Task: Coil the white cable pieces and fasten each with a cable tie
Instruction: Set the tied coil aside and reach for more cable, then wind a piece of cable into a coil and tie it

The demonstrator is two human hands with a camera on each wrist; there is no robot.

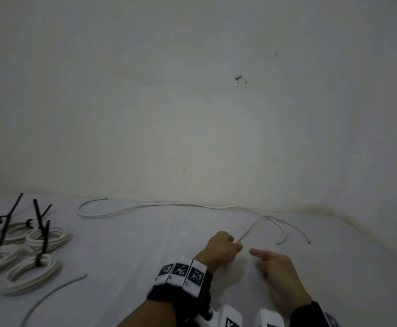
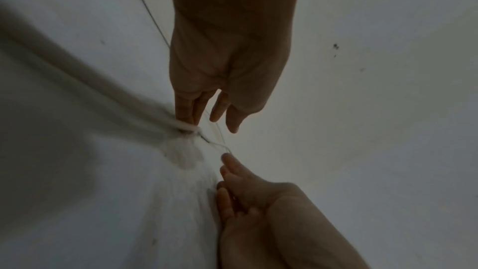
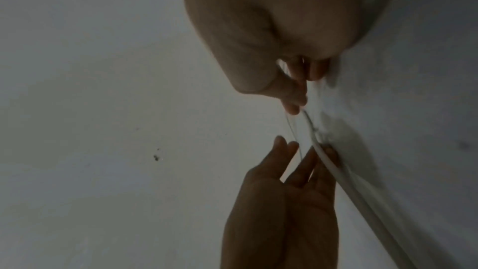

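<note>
White sheet (image 1: 145,256), white cable (image 1: 249,230) pinched in left hand (image 1: 221,249) grip; right hand (image 1: 275,267) apparently slack, just beside.

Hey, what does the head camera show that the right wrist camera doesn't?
Only the head view shows the finished coils with black cable ties at the left, and a loose cable looping along the wall. Only the right wrist view shows the right hand from the palm side, fingers straight beside the cable. Both show the left hand pinching the white cable on the white surface.
</note>
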